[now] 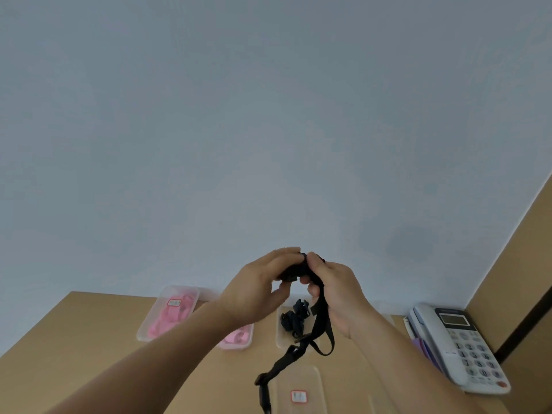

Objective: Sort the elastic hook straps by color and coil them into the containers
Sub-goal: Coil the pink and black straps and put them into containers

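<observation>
Low in the frame's centre, the left hand (254, 294) and right hand (336, 297) meet above the table (89, 324), each with fingers curled tight on the black strap (319, 319). Its loose end hangs toward a clear lid (298, 383). Pink straps fill the tub (168, 312) at lower left, and dark ones lie in a tub (291, 322) behind the hands.

A white desk telephone (457, 348) is seen on the tan table (74, 333). A purple item (424, 349) is tucked against its left side, and a pale wall (268, 115) is seen behind it.
</observation>
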Motion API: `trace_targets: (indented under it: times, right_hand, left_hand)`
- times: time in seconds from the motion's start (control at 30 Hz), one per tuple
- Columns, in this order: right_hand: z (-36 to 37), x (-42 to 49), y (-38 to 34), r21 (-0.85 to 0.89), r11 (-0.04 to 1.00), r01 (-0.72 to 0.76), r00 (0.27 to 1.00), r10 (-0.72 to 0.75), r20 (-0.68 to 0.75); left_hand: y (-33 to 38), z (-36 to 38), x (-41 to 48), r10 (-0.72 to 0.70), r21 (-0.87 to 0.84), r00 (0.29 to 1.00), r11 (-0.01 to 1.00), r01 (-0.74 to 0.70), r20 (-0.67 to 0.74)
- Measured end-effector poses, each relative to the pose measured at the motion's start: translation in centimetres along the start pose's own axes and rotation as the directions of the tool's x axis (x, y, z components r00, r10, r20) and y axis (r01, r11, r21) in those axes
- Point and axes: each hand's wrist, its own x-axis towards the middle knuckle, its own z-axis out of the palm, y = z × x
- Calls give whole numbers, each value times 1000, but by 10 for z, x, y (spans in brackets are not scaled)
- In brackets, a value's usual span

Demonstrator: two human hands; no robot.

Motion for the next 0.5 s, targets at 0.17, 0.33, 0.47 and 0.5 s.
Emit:
trace_targets:
  times: [0.17, 0.33, 0.47, 0.5]
  right_hand:
    - [-5, -1, -6, -162, 963, 217, 975, -206, 83]
    - [-7, 1, -4, -163, 965, 207, 977, -194, 91]
    - [-7, 1, -2, -265, 945, 193, 981, -192, 29]
    - [-6, 1, -3, -289, 939, 185, 982, -191, 9]
  left_hand:
    - [5, -18, 10, -387, -552, 674, 388, 738, 629]
    - [9, -22, 14, -393, -592, 673, 321, 739, 627]
    - [8, -27, 14, -409, -530, 782, 578, 621, 471]
    - [9, -27, 15, -422, -480, 793, 635, 605, 440]
